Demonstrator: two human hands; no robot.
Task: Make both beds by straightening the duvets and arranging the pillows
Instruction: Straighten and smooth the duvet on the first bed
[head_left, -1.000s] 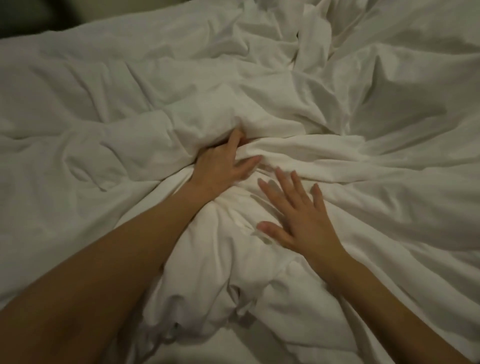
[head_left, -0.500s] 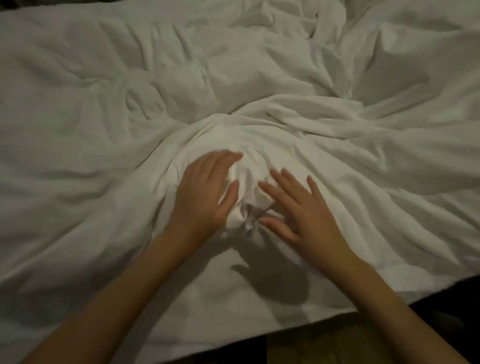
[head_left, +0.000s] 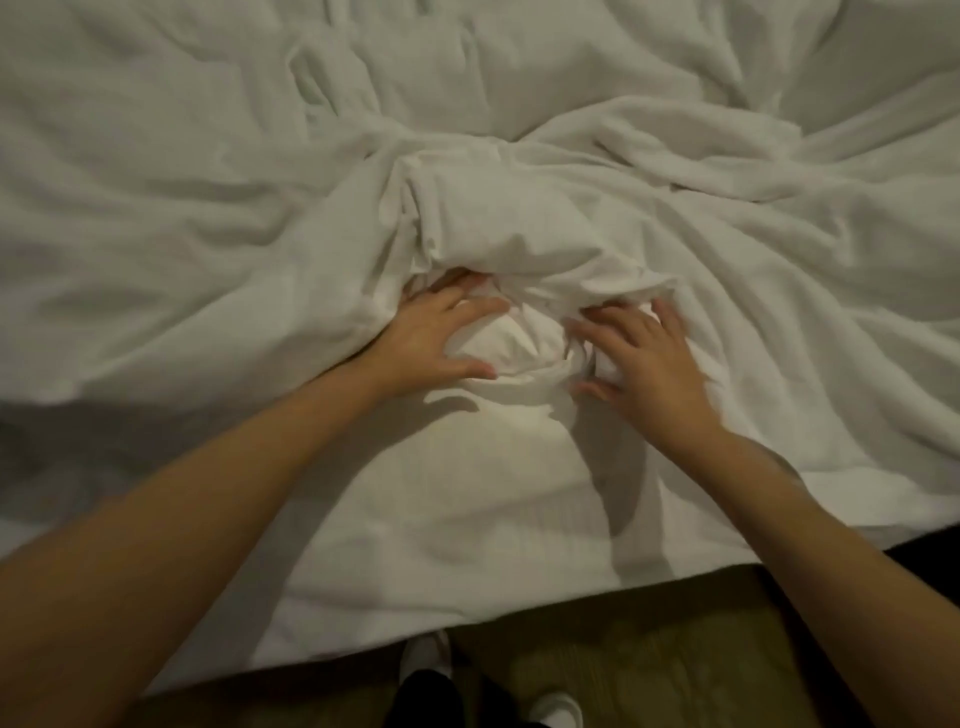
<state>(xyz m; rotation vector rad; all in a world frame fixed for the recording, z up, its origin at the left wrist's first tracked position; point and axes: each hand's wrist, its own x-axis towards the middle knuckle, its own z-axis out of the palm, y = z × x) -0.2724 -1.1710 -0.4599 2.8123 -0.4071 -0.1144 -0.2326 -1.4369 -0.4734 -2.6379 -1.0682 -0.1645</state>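
A crumpled white duvet (head_left: 519, 228) covers the bed, with a thick bunched fold rising in the middle. My left hand (head_left: 434, 340) rests on the bunch with fingers spread, its fingertips at the lower edge of the fold and its thumb along a bright lump of fabric. To the right of that lump, my right hand (head_left: 647, 364) lies with bent fingers and thumb closed round a small wad of duvet. No pillow is in view.
The near edge of the bed (head_left: 467, 618) runs across the bottom. Below it is brownish carpet (head_left: 675, 649). My feet in white slippers (head_left: 558, 709) stand close to the bed edge.
The view has pulled back, showing the bed edge and floor. Both hands have moved apart to either side of the lump, and the bunched fold now stands taller above them.
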